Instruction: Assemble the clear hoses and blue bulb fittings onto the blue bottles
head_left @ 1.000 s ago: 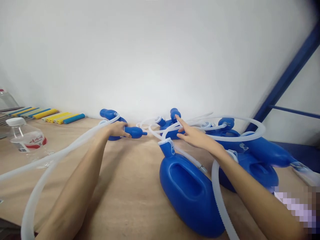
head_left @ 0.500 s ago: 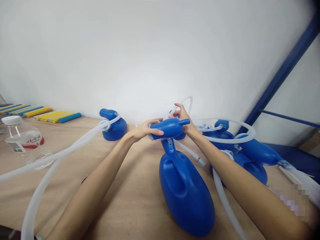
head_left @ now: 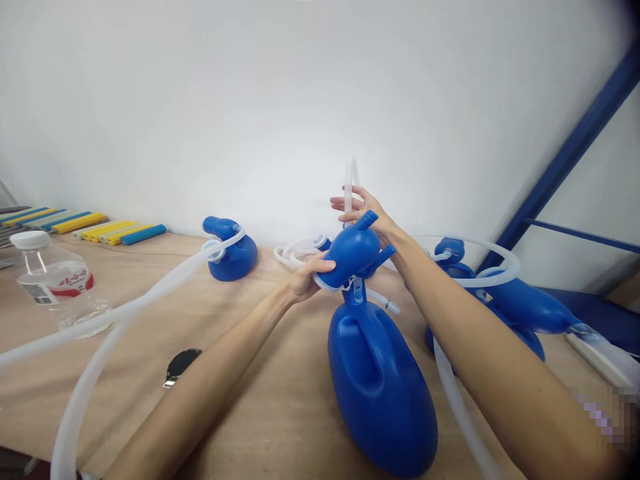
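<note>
Bottle (head_left: pixel 393 420), blue, handled, nearest on surface (head_left: pixel 280 427). At its neck (head_left: pixel 355 296), blue spouted nozzle (head_left: pixel 354 255), pinched by left grip (head_left: pixel 304 280): near level moments ago, now tipped spout-up; joint hidden, so attachment unconfirmed. Farther, right grip (head_left: pixel 371 208), higher now, fingers partly spread against translucent tube (head_left: pixel 349 177) looped up before wall (head_left: pixel 250 133); cannot tell whether pinching.

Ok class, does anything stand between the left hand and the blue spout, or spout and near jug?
Nothing visible: the left hand grips the spout, which overlaps the jug in view; contact is unclear.
</note>
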Tool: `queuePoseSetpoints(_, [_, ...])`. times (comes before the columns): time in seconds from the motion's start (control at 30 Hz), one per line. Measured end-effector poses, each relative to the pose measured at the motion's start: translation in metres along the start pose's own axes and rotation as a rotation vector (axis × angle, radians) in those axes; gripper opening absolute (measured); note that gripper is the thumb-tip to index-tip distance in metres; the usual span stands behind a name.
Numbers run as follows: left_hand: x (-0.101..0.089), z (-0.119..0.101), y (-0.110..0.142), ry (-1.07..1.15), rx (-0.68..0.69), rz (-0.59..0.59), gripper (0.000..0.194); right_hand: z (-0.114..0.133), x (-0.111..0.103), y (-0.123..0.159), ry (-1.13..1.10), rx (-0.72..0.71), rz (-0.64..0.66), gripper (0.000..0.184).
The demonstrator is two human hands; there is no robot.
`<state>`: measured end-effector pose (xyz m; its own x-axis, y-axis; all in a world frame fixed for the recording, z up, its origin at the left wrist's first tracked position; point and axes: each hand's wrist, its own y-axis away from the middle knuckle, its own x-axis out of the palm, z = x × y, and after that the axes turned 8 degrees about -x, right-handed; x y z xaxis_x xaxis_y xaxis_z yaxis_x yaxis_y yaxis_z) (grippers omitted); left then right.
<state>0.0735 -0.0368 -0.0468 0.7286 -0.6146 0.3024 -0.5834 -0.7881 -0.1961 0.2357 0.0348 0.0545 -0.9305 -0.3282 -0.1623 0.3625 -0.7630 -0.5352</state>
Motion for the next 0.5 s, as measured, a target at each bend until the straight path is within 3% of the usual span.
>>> queuePoseSetpoints(0.13, [-0.002, 0.011, -0.005, -0.012, -0.016, -0.053, 0.069, 0.011, -0.001, -0.010, -0.127, 0.054, -0.044, 0.064])
queuePoseSetpoints(0.23, [-0.011, 0.015, -0.007, 0.036, 0.006, -0.153, 0.063, 0.034, -0.021, -0.026, -0.204, 0.037, -0.177, 0.028])
queuePoseSetpoints(0.27, [-0.014, 0.016, -0.007, 0.053, 0.018, -0.193, 0.061, 0.046, -0.031, -0.033, -0.199, 0.020, -0.228, 0.024])
queuePoseSetpoints(0.37, [-0.020, 0.013, -0.008, 0.084, 0.052, -0.303, 0.057, 0.087, -0.062, -0.046, -0.241, 0.006, -0.496, 0.070])
queuePoseSetpoints(0.43, [-0.024, 0.010, -0.008, 0.098, 0.059, -0.352, 0.056, 0.116, -0.085, -0.049, -0.267, -0.026, -0.596, 0.077])
queuePoseSetpoints(0.5, [-0.029, 0.006, -0.007, 0.116, 0.066, -0.401, 0.055, 0.141, -0.114, -0.049, -0.221, -0.070, -0.573, 0.072])
